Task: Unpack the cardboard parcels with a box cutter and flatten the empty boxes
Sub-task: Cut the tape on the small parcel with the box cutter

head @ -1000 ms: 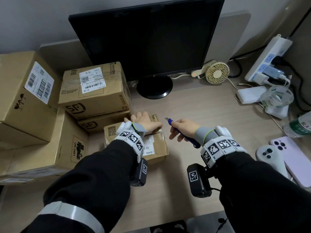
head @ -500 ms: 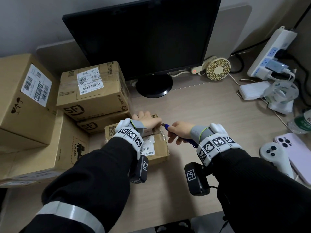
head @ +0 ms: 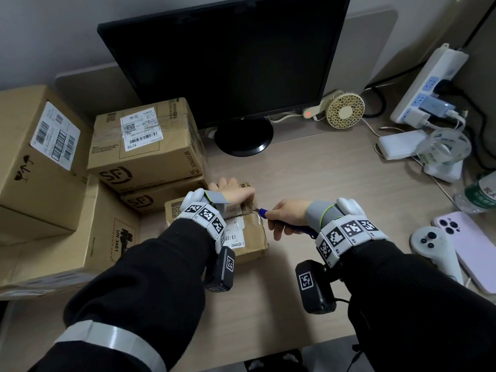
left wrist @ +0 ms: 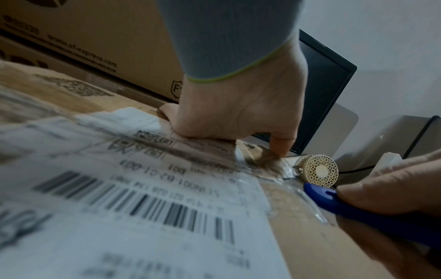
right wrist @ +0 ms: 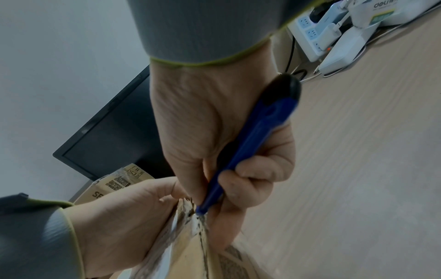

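Note:
A small taped cardboard parcel (head: 251,237) with a white label lies on the desk in front of me. My left hand (head: 233,193) presses flat on its far top, with the thumb (left wrist: 282,145) at the right edge. My right hand (head: 284,218) grips a blue box cutter (head: 264,211), fingers curled round the handle (right wrist: 250,147). The cutter's tip (left wrist: 315,190) touches the taped seam at the parcel's right end (right wrist: 198,219). The blade itself is hidden by tape and fingers.
Larger sealed boxes (head: 145,149) are stacked at the left, tight against the parcel. A monitor stand (head: 243,136) is behind. A small fan (head: 345,110), a power strip (head: 429,84), a tape dispenser (head: 442,151), a controller (head: 434,248) and a phone (head: 467,248) are on the right.
My right hand has moved left with the cutter, bringing its tip from mid-air to the parcel's right end seam. The left hand stays pressed on the parcel.

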Demonstrator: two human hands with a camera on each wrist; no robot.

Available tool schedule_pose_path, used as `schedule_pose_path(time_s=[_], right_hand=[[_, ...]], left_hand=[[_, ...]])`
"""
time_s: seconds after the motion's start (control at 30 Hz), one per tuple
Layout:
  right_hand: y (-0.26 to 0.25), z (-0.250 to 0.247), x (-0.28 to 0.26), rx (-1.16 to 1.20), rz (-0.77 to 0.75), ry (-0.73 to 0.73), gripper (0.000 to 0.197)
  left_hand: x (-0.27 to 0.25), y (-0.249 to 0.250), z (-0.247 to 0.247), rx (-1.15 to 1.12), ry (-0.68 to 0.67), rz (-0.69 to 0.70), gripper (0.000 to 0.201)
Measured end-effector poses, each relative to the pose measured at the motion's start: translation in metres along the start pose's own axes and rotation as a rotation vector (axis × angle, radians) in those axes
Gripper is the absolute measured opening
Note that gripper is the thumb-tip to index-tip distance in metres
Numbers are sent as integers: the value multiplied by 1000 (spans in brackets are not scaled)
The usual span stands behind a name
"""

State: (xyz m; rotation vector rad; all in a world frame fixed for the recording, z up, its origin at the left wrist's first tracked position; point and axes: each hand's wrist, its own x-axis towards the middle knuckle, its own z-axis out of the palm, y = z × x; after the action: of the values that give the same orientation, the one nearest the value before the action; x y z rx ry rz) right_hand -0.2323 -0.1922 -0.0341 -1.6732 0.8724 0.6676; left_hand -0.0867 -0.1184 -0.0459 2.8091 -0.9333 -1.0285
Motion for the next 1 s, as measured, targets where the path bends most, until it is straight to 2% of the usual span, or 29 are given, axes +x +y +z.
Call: schedule_pose_path(time_s=[0.17, 0.27, 0.43, 0.57, 0.63, 0.7, 0.73, 0.83, 0.93, 1.0], right_hand=[[5, 0, -7, -37, -10, -24, 35], [10, 6, -9, -60, -1, -91, 35], [25, 17, -14, 22, -34, -123, 33], [29, 13, -23, -32, 30, -207, 33], [29, 10, -24, 17, 39, -151, 33], [29, 7, -21, 129, 38, -33, 31], [28, 6, -20, 187, 36, 33, 30], [28, 6, -17, 349, 22, 186, 32], [29, 8, -14, 446, 25, 211, 30], [31, 11, -11, 471, 31, 197, 27]], left_hand=[[-2, -1, 1, 44, 16, -2, 60], [0, -1, 4, 49, 14, -15, 64], [0, 1, 7, 43, 43, -13, 69], [-1, 0, 8, 68, 62, -7, 71], [-2, -2, 8, 91, 54, 10, 85], [-4, -4, 8, 119, 32, 27, 102], [-7, -4, 8, 133, 29, 29, 104], [-16, -1, 11, 144, 56, 38, 87], [-24, 3, 13, 66, 76, 73, 60], [-27, 0, 12, 23, 55, 123, 49]])
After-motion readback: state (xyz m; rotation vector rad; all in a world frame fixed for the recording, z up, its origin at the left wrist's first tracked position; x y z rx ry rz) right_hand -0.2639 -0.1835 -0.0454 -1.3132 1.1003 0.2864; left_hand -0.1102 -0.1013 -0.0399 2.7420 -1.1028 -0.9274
